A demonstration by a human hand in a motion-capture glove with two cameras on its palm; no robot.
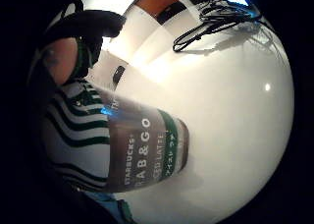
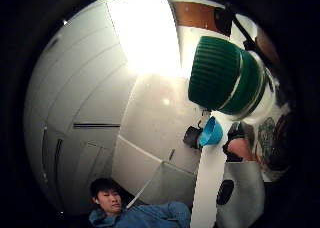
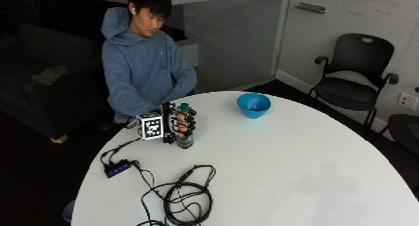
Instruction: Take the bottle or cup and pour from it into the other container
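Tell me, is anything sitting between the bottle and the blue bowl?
No. In the outside view, only bare white table separates the bottle, gripped by the right hand, from the blue bowl.

A round white table (image 3: 282,167) carries a coil of black cable (image 3: 187,199) near its front-left edge, with two black office chairs (image 3: 353,83) beyond its far-right edge.

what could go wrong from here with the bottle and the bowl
1. The bottle still has its green cap on, so tipping it now would likely pour nothing.
2. The right hand grips the bottle while the bowl sits apart across the table; carrying it over could nudge the light bowl.
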